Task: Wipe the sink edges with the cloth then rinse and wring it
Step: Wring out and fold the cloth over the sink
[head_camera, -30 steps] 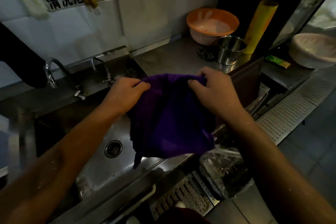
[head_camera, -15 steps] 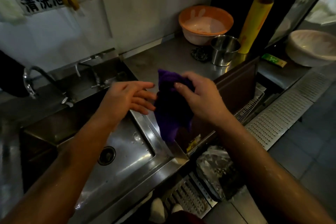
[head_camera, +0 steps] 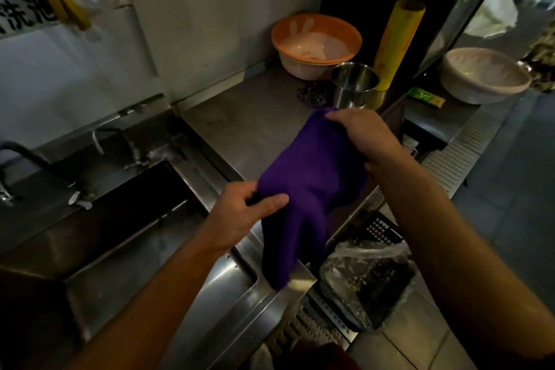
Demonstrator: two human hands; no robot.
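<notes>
We see both hands gripping the purple cloth (head_camera: pixel 312 189) mid-frame, left hand (head_camera: pixel 240 216) low, right hand (head_camera: pixel 366 138) high, over the sink (head_camera: pixel 228 279) edge.

I hold the purple cloth (head_camera: pixel 312 186) up over the counter (head_camera: pixel 240 129), just right of the sink (head_camera: pixel 120 249). My right hand (head_camera: pixel 365 138) pinches its top corner; my left hand (head_camera: pixel 243 213) grips its left edge lower down, thumb over the fabric. The cloth's bottom end hangs down to the sink's front right corner. At the back of the counter stand an orange bowl (head_camera: pixel 315 45), a steel cup (head_camera: pixel 353 84) and a yellow roll (head_camera: pixel 396 42). A tap (head_camera: pixel 27 165) arches over the sink on the left. A bagged bin (head_camera: pixel 369 282) sits below on the floor.
</notes>
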